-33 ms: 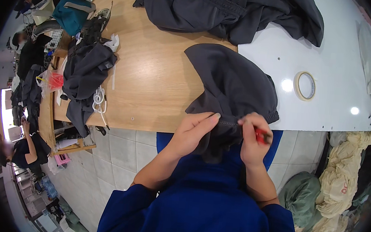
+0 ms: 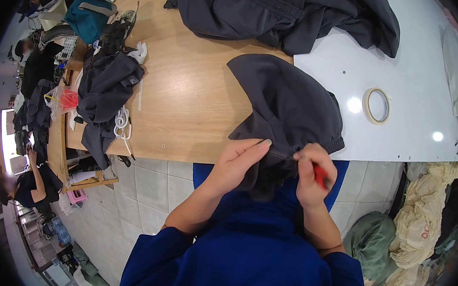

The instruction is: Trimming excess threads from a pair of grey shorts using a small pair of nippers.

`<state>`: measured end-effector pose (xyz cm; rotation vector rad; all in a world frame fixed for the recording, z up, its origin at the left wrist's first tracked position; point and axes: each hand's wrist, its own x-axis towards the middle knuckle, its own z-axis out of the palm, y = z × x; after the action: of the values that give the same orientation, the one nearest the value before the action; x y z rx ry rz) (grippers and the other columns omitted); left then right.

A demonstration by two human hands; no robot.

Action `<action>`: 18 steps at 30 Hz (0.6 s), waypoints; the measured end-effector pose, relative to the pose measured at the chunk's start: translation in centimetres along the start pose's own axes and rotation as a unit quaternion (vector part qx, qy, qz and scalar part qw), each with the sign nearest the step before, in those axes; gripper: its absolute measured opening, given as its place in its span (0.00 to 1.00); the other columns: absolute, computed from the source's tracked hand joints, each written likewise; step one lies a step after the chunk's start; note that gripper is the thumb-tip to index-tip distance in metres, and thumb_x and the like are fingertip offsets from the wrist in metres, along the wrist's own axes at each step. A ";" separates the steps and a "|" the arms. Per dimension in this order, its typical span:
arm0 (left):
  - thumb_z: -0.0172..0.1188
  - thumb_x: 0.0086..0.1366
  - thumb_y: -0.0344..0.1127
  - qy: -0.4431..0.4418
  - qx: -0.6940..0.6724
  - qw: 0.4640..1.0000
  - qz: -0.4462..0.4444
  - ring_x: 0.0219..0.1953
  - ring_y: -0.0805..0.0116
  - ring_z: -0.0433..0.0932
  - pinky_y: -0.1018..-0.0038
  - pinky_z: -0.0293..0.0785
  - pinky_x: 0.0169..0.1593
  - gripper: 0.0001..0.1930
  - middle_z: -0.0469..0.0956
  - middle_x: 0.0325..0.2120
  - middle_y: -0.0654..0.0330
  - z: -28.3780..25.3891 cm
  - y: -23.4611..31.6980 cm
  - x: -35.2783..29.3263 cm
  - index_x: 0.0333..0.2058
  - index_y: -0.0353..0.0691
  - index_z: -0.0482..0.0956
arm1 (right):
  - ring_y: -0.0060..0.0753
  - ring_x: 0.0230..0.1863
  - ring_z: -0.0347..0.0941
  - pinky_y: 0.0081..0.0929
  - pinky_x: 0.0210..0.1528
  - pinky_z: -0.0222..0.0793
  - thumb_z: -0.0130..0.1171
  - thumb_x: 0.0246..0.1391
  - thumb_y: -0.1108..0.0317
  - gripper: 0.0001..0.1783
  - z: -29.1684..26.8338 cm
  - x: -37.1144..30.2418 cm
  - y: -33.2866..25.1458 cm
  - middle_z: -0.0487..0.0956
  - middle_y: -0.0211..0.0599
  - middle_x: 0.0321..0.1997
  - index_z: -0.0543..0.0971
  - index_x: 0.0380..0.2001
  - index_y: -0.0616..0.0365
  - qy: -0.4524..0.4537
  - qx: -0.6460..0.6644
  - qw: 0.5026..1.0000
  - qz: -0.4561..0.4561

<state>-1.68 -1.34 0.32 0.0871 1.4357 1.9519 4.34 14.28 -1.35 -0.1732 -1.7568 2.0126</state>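
Note:
A dark grey garment [image 2: 291,99] lies at the table's near edge, its lower part hanging over my lap. My left hand [image 2: 241,157] pinches a seam of it between thumb and fingers. Close by on the right, my right hand [image 2: 315,174] is closed around a small red-handled tool [image 2: 320,176]. The fingertips of that hand meet the same seam. The tool's working end is hidden or too blurred to make out, so its kind does not show.
More dark grey garments [image 2: 239,12] are heaped at the back of the wooden table [image 2: 184,102]. A tape roll [image 2: 376,105] rests on the white surface [image 2: 401,140]. Dark cloth [image 2: 109,88] and white cord [image 2: 122,126] lie left. Cream sacks [image 2: 422,212] stand right. A person [image 2: 38,179] works far left.
The red-handled tool has tipped slightly downward in my right hand. The left hand and the garment are almost unchanged.

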 end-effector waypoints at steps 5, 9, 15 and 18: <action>0.49 0.67 0.34 0.037 -0.079 0.996 -0.022 0.32 0.84 0.71 0.85 0.65 0.38 0.12 0.77 0.30 0.67 -0.5 -0.2 0.4 0.34 0.31 0.78 | 0.28 0.16 0.66 0.23 0.19 0.58 0.62 0.35 0.76 0.10 -0.8 -0.4 -1.3 0.74 0.27 0.18 0.79 0.27 0.56 -0.242 -0.107 0.937 -0.230; 0.51 0.66 0.32 0.079 -0.083 0.993 0.022 0.31 0.84 0.70 0.86 0.65 0.39 0.10 0.77 0.27 0.68 -0.2 0.7 0.6 0.34 0.31 0.78 | 0.28 0.15 0.65 0.22 0.17 0.56 0.70 0.36 0.59 0.15 -1.5 -1.0 -2.1 0.69 0.26 0.14 0.79 0.28 0.54 -0.312 -0.142 0.929 -0.137; 0.51 0.66 0.31 0.065 -0.082 0.993 0.049 0.33 0.84 0.70 0.85 0.65 0.40 0.09 0.76 0.29 0.68 -0.5 0.4 0.1 0.36 0.30 0.78 | 0.23 0.25 0.65 0.17 0.26 0.59 0.62 0.44 0.69 0.27 -3.5 -2.9 0.1 0.71 0.35 0.27 0.67 0.48 0.65 -0.140 -0.053 0.989 -0.004; 0.51 0.66 0.31 0.040 -0.088 0.994 0.059 0.35 0.84 0.70 0.85 0.65 0.40 0.10 0.76 0.31 0.67 -0.7 0.2 -0.2 0.37 0.30 0.77 | 0.27 0.26 0.66 0.18 0.27 0.60 0.63 0.40 0.74 0.23 -3.2 -0.8 -1.0 0.72 0.37 0.31 0.73 0.43 0.63 -0.155 -0.159 0.972 -0.075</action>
<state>-1.91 -2.03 0.26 0.0143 1.3280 2.1916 6.52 16.93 -1.10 0.1802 -2.2103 1.7115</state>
